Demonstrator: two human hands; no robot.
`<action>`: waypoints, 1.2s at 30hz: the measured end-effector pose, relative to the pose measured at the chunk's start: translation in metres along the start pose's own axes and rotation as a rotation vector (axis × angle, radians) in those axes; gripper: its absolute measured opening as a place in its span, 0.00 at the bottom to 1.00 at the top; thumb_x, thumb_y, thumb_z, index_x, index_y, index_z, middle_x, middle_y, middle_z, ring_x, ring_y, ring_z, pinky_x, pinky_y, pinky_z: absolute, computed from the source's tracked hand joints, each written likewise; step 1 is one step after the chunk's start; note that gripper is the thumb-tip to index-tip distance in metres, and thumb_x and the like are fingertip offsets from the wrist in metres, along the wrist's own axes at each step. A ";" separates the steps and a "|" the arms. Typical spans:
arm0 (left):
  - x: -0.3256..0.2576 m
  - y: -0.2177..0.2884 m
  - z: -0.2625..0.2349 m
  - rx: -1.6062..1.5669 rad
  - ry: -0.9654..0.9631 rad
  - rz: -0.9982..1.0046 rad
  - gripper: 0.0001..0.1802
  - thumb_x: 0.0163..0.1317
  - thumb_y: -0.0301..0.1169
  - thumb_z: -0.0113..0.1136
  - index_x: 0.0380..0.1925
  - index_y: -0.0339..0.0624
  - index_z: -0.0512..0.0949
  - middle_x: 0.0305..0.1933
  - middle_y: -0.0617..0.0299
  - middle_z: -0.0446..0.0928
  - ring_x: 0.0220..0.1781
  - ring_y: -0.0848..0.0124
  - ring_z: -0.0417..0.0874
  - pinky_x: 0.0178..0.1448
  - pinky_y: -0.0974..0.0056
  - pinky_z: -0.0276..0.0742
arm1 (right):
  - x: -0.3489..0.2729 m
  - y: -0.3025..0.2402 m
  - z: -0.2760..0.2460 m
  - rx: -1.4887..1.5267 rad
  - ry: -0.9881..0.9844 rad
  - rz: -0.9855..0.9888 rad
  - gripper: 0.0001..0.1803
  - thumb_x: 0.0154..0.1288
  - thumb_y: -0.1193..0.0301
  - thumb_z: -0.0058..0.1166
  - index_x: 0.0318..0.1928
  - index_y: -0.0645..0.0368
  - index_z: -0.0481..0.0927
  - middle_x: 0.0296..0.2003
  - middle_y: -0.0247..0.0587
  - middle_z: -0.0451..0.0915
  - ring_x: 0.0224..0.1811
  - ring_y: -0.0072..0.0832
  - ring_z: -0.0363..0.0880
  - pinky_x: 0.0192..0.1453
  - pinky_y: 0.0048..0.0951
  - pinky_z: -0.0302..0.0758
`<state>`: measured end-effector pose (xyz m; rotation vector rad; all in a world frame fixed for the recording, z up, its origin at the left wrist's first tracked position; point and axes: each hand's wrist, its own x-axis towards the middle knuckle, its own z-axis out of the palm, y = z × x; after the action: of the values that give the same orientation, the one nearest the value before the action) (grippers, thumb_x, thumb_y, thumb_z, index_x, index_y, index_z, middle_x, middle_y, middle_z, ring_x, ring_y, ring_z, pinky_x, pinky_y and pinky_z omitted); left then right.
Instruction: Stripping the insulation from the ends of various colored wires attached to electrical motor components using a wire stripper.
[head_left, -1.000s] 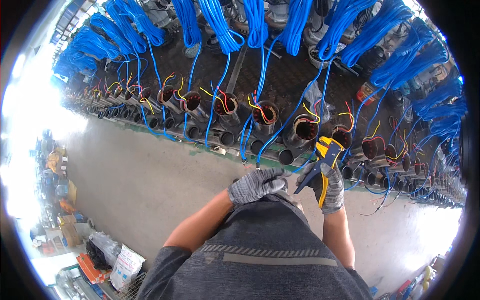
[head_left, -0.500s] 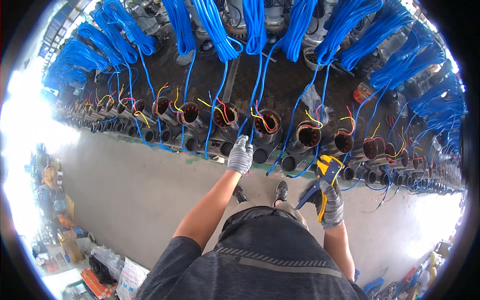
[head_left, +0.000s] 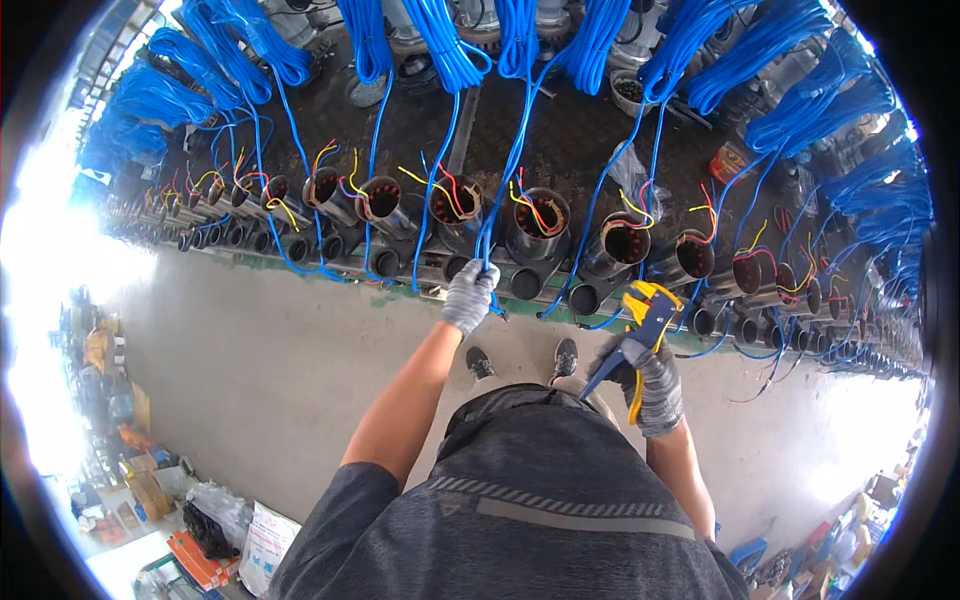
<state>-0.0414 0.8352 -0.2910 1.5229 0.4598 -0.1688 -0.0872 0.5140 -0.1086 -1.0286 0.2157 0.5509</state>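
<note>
My gloved left hand [head_left: 468, 298] is closed round blue cable [head_left: 487, 235] at the bench's front edge, and a short cable end pokes out beside the fingers. Its upper part runs up the bench to a hanging blue coil [head_left: 518, 40]. Right of the fingers stands an open metal motor cylinder [head_left: 537, 222] with red, yellow and blue wires at its mouth. In my gloved right hand [head_left: 655, 385] is a wire stripper [head_left: 650, 315] with blue and yellow parts, its yellow jaw end pointing up and away from me. That tool is apart from the cables.
Similar cylinders [head_left: 620, 245] line the bench edge on both sides, each near a dangling blue cable. Coils of blue cable hang along the back. A bowl of small parts [head_left: 628, 92] and a red-labelled container [head_left: 728, 160] sit on the dark bench top [head_left: 560, 140]. Bags and boxes lie lower left.
My left hand has drawn slightly down and left, pulling the blue cables together and taut. The wire stripper in my right hand has shifted a little up and left.
</note>
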 end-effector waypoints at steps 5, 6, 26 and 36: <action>-0.077 0.087 0.002 -0.745 -0.010 0.102 0.07 0.76 0.34 0.62 0.48 0.45 0.81 0.31 0.68 0.77 0.27 0.78 0.75 0.29 0.67 0.75 | 0.021 0.010 0.015 0.067 -0.224 0.309 0.28 0.69 0.62 0.69 0.62 0.63 0.77 0.49 0.46 0.86 0.51 0.39 0.88 0.57 0.43 0.87; -0.086 0.103 0.004 -0.816 -0.009 0.047 0.08 0.76 0.35 0.62 0.49 0.45 0.81 0.31 0.68 0.77 0.27 0.78 0.75 0.28 0.67 0.74 | 0.025 0.014 0.020 -0.157 -0.104 0.285 0.29 0.68 0.62 0.70 0.63 0.61 0.76 0.57 0.44 0.83 0.57 0.39 0.86 0.62 0.44 0.84; -0.116 0.196 0.019 -0.608 -0.358 0.390 0.34 0.76 0.49 0.59 0.70 0.34 0.71 0.65 0.41 0.80 0.67 0.52 0.82 0.70 0.49 0.80 | 0.028 -0.002 0.057 -1.057 -0.791 -0.390 0.25 0.70 0.61 0.68 0.63 0.58 0.80 0.56 0.52 0.84 0.56 0.47 0.85 0.62 0.41 0.80; -0.162 0.255 0.049 -0.412 -0.032 0.396 0.17 0.77 0.40 0.61 0.47 0.35 0.84 0.35 0.61 0.85 0.36 0.75 0.85 0.46 0.66 0.82 | 0.039 -0.007 0.060 -1.004 -0.837 -0.469 0.25 0.71 0.59 0.67 0.63 0.57 0.80 0.53 0.47 0.85 0.54 0.45 0.86 0.60 0.40 0.81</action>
<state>-0.0801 0.7729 0.0066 1.1745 0.1458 0.2007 -0.0557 0.5760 -0.0894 -1.6335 -1.1241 0.6130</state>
